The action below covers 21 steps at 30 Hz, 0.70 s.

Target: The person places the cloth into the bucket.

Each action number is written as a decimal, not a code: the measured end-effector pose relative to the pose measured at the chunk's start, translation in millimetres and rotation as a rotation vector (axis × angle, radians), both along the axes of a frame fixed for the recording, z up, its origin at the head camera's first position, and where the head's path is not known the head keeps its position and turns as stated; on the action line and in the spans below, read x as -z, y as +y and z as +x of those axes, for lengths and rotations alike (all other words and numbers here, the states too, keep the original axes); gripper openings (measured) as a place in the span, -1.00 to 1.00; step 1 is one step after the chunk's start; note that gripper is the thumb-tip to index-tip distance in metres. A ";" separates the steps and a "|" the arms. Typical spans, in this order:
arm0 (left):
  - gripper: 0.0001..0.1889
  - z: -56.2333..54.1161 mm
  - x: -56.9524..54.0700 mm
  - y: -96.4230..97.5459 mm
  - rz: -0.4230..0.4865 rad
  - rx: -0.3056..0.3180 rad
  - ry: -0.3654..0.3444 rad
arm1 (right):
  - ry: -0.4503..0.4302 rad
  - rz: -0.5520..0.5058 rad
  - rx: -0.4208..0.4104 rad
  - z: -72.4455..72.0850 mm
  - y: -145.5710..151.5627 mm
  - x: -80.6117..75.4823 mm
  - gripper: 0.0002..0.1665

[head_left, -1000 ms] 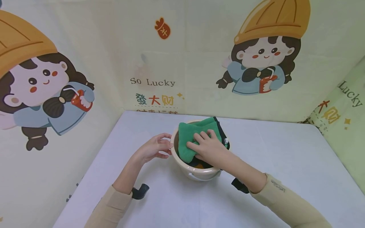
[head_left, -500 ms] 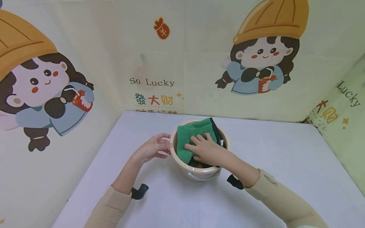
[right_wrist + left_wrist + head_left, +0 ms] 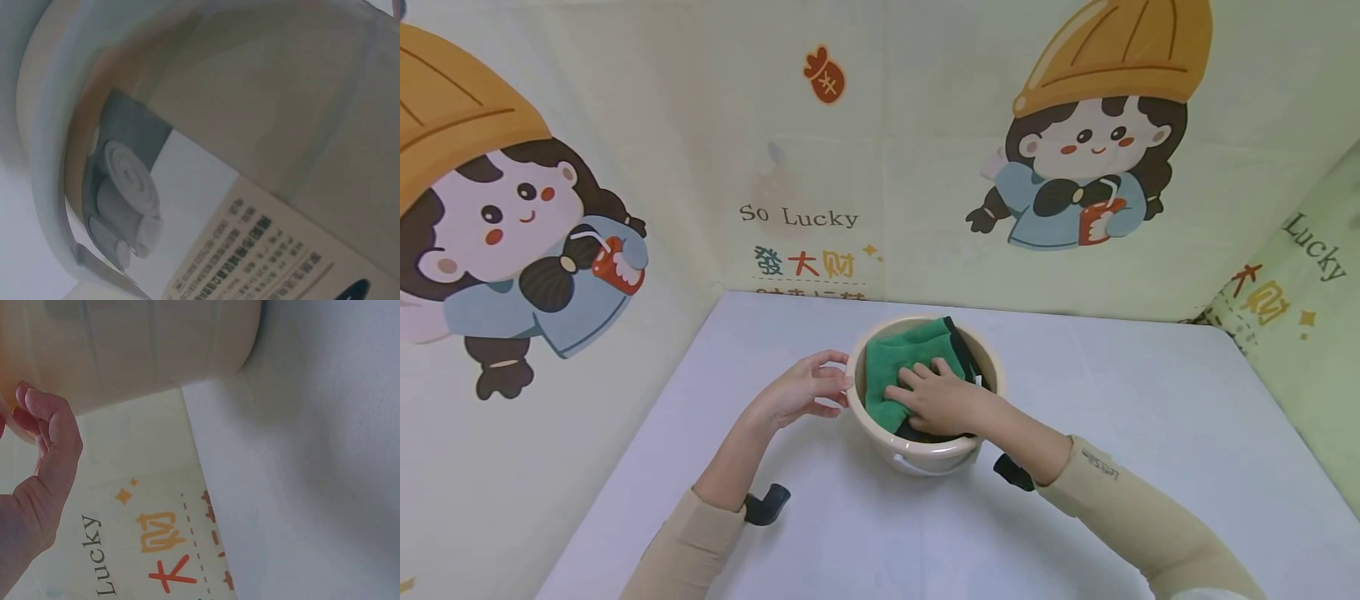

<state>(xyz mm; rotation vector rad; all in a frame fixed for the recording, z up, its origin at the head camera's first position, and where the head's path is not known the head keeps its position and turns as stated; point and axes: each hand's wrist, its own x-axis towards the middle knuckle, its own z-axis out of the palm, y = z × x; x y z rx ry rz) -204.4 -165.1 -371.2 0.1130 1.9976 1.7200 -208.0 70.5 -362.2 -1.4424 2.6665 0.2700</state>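
Since a second ago the right hand (image 3: 942, 400) has pushed the green cloth (image 3: 898, 364) lower, so that its far edge, which stood above the rim, now lies inside the bucket (image 3: 925, 454). That hand lies flat on the cloth with fingers spread and nearly straight, pressing rather than gripping. The cloth is soft and fuzzy, folded into a rough square, with a dark cloth (image 3: 964, 348) showing along its right edge and under it. The bucket is round, smooth beige plastic with a pale handle hanging on its near side; the right wrist view shows the handle's pivot (image 3: 125, 181) and a printed label (image 3: 262, 250) on the wall. It stands near the middle of the white, matte table (image 3: 1150, 400), toward the far edge. The left hand (image 3: 801, 392) rests with lightly curved fingers against the bucket's left wall (image 3: 137, 350) just below the rim, steadying it without closing round anything.
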 end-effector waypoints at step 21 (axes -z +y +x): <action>-0.54 1.4 0.0 -0.5 -0.057 0.005 0.017 | -0.218 -0.118 0.023 -3.2 19.9 -15.5 -0.49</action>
